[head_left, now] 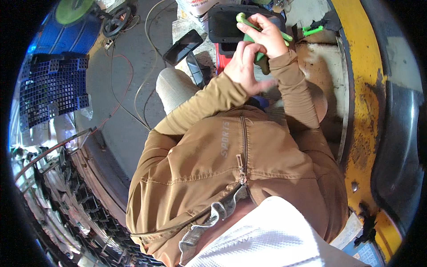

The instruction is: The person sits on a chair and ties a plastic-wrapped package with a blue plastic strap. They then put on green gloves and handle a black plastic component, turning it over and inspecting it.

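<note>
My right hand [268,37] is closed around a bright green tool with slim handles [286,37]; its kind is hard to make out, as the fingers cover its middle. One rounded green end [240,18] sticks out past the fingertips. My left hand [242,66] is just below and to the left, thumb spread away and index finger bent, close to a darker green part [259,57] under the right hand. I see nothing held in it. Beneath both hands is a black rectangular case [222,27], with something red [221,60] under its near edge.
Left of the case lie a dark-screened phone [183,47] and another dark flat device [195,70]. A white bucket [195,6] stands behind. Cables [133,84] cross the floor near a blue drum [73,27] and blue crate [53,86]. A worn yellow beam [365,102] runs along the right.
</note>
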Demonstrator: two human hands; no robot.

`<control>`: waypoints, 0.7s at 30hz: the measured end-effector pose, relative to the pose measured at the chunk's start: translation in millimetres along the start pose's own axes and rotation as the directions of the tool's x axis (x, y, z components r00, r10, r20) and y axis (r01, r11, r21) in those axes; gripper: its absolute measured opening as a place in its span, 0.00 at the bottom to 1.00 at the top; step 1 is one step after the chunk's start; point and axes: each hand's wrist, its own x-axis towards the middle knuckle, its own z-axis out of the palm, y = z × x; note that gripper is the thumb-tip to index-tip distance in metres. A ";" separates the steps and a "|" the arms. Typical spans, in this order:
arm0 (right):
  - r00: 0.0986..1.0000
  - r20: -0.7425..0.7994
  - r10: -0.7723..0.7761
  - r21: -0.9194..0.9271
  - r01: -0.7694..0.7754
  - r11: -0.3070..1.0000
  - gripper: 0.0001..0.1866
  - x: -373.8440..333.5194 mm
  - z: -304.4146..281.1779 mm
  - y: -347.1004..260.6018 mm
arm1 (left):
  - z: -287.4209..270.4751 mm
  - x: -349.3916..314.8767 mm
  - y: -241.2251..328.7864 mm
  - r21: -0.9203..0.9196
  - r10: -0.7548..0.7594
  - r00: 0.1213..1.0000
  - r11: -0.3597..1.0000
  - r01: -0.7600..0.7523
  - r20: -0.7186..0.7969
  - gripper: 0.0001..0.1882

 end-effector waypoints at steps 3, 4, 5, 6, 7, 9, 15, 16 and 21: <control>0.996 0.045 0.077 0.229 -0.086 0.970 0.15 -18.4 -18.3 1.7 | 2.7 -1.3 -16.8 0.070 -0.140 0.989 0.987 0.142 -0.038 0.18; 0.990 0.023 0.136 0.346 -0.136 0.928 0.18 -27.2 -27.4 2.5 | 2.9 -5.1 -26.2 -0.155 -0.444 0.894 0.880 0.449 0.065 0.12; 0.974 0.003 0.227 0.376 -0.211 0.902 0.21 -37.0 -38.0 2.8 | 3.7 -9.5 -35.6 -0.498 -0.452 0.892 0.770 0.399 0.016 0.10; 0.960 -0.145 0.239 0.264 -0.195 0.945 0.23 -46.3 -39.5 5.7 | 2.4 -14.9 -43.8 -0.736 -0.537 0.839 0.535 0.416 0.084 0.08; 0.917 -0.120 0.379 0.265 -0.339 0.903 0.23 -55.9 -40.3 8.5 | 0.9 -19.4 -50.7 -0.780 -0.589 0.800 0.446 0.438 0.112 0.05; 0.851 0.038 0.524 0.314 -0.508 0.802 0.24 -75.7 -33.4 15.6 | -1.0 -28.3 -56.1 -0.821 -0.647 0.749 0.347 0.453 0.140 0.06; 0.985 -0.115 0.129 0.379 -0.076 0.922 0.10 -95.1 8.1 44.2 | -3.2 -40.3 -39.0 -0.685 -0.638 0.738 0.438 0.582 0.220 0.08; 0.979 -0.200 -0.038 0.273 0.093 0.958 0.10 -95.8 12.9 47.9 | -4.5 -38.7 -37.6 -0.583 -0.642 0.740 0.528 0.618 0.203 0.10; 0.993 -0.100 -0.055 -0.124 0.043 0.991 0.10 -94.5 7.4 47.4 | -7.9 -41.2 -30.0 -0.029 -0.556 0.825 0.827 0.561 0.099 0.16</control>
